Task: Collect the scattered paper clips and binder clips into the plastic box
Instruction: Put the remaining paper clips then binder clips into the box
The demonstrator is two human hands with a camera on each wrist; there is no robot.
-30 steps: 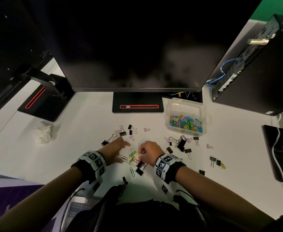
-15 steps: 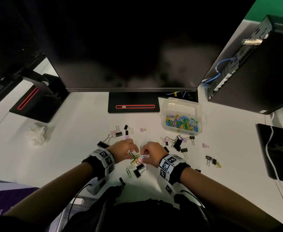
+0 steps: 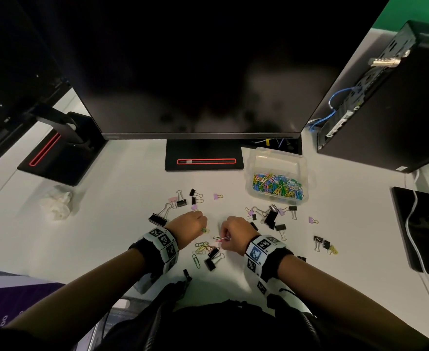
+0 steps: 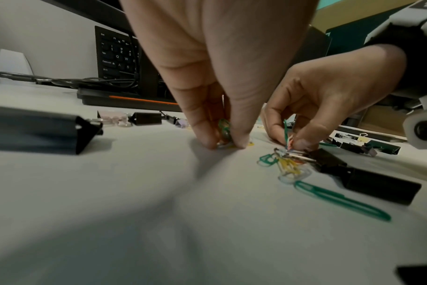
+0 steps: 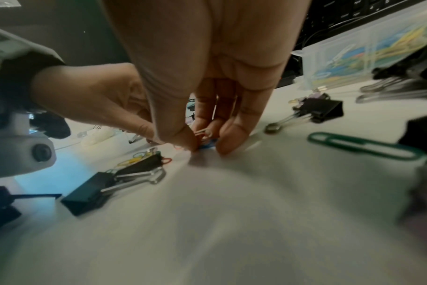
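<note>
Head view showed the white surface (image 3: 112, 219) bounded at twelve o'clock by the monitor (image 3: 195, 72), whose stand base (image 3: 204, 155) sat just behind the clutter, and at two o'clock by the black computer case (image 3: 390, 110). Open room lay at nine o'clock, between the hands and a crumpled tissue (image 3: 57, 202), and at four o'clock short of a black pad (image 3: 423, 229) near the right edge. The plastic box (image 3: 278, 173), lidless and holding many coloured paper clips, stood at one o'clock beside the stand base. Binder clips (image 3: 271, 219) lay scattered at one and eleven o'clock and close in at six. The left hand (image 3: 190, 228) had its fingers (image 4: 202, 123) together, pinching a green paper clip (image 4: 224, 127) against the surface. The right hand (image 3: 236, 234), just beside it, had its fingers (image 5: 176, 133) clamped on a small bunch of paper clips (image 3: 222, 239). A loose pile of clips (image 3: 204, 248) lay between the wrists.
</note>
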